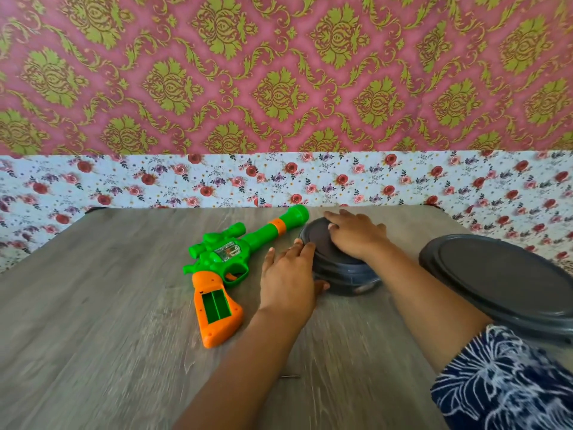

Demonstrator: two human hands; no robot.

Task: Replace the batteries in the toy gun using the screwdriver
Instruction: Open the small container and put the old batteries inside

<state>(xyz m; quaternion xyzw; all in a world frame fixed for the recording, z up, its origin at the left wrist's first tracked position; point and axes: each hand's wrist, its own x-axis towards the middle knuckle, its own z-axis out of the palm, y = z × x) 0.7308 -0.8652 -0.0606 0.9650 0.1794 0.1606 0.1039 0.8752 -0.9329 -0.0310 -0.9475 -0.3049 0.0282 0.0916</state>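
Lying on the wooden table (93,305), the toy gun (229,262) is found at about ten o'clock from the left hand (290,280), just beside it but not touched. Its long axis runs from the orange handle at seven o'clock up to the green muzzle at one o'clock, and the battery bay in the handle is seen uncovered, with green slots showing and, as far as can be judged, no batteries in them. Neither hand is engaged with the gun: the left hand is laid against the near side of a round dark container (338,268), fingers loosely bent around its wall, while the right hand (353,232) is pressed flat on the container's top with straight fingers. A second dark round lid (502,274) is seen at three o'clock, well apart from the gun. No screwdriver can be made out; a thin dark sliver near the left forearm is too blurred to name. The left hand is judged the nearer one for reaching the handle, should fresh batteries be taken from the container.
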